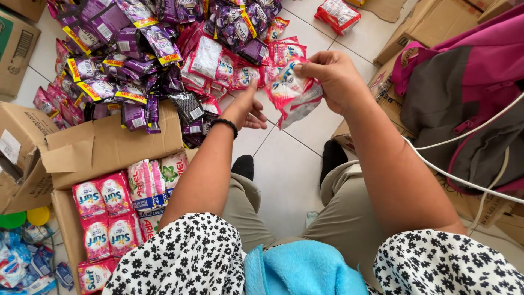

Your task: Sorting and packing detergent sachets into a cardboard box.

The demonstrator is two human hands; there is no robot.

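The right hand [333, 76] pinches a pink sachet [292, 90] by its top edge, lifted clear above the tiled floor [289, 164] so it hangs free. The left hand [248, 109], open and empty, reaches toward the sachet pile [158, 54]. A box [109, 145] of sorted sachets sits by the left knee.

sachet pile [142, 60] ahead, bare tiles [289, 169] (between knees)
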